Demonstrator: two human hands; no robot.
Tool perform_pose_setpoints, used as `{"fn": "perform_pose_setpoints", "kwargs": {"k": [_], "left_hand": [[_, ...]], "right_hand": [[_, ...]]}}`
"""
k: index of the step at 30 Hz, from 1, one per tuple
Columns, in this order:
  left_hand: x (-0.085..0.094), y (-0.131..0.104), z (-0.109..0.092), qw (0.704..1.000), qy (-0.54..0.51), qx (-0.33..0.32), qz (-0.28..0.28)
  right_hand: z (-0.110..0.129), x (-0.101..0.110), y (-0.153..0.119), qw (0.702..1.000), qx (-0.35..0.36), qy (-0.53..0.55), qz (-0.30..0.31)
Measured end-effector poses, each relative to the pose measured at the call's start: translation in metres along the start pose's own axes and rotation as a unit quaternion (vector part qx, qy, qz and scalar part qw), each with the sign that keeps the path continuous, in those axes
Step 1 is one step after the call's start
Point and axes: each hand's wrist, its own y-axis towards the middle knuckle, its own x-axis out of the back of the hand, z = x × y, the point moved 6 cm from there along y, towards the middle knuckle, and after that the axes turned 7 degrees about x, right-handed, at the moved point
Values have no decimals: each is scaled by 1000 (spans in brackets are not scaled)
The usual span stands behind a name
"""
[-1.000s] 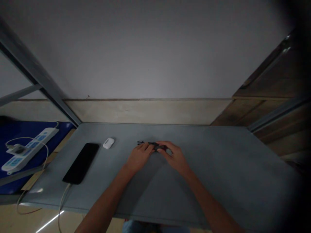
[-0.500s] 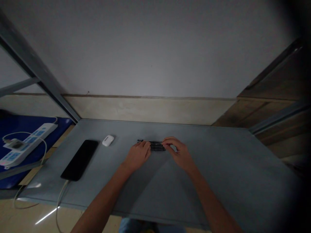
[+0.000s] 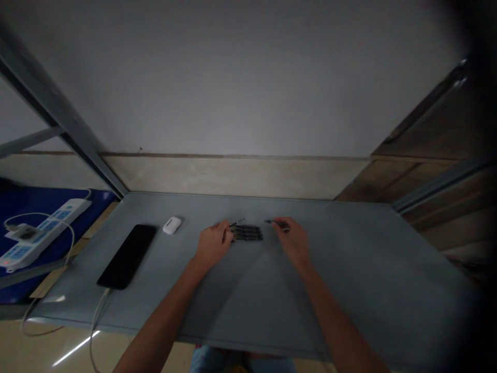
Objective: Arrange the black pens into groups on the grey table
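The place looks like a home or dorm room: beside the grey desk point(image 3: 349, 269), a power strip point(image 3: 46, 233) lies on a blue surface point(image 3: 23, 202), left of metal framing point(image 3: 77, 140).

A black phone point(image 3: 127, 256) is lying to the left of both hands, with a pale cable point(image 3: 97, 316) running from its near end over the table edge. A white earbud case point(image 3: 172, 225) is resting between the phone and the left hand, nearer the hand. Farther left, a white power strip point(image 3: 48, 233) is sitting on a blue surface point(image 3: 23, 199), holding a plugged-in white charger point(image 3: 26, 233). Beyond the hands, a pale wall point(image 3: 240, 93) is rising.
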Motion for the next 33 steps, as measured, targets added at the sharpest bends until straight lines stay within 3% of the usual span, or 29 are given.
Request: {"fn": "perform_pose_setpoints", "kwargs": {"k": [5, 10, 17, 22, 28, 33], "left_hand": [[-2, 0, -1, 1000, 19, 4, 0], [-4, 0, -2, 999, 39, 5, 3], [-4, -2, -4, 1000, 10, -1, 9], [-6, -2, -5, 1000, 3, -11, 14], [-11, -4, -9, 999, 1, -35, 28], [-13, -7, -17, 996, -8, -75, 47]], "right_hand": [[-3, -9, -2, 996, 14, -70, 58], [4, -11, -5, 994, 20, -69, 86], [20, 1, -5, 994, 71, -83, 16], [27, 3, -6, 999, 41, 24, 16], [45, -11, -17, 979, 25, 175, 101], [54, -22, -25, 967, 31, 191, 168]]}}
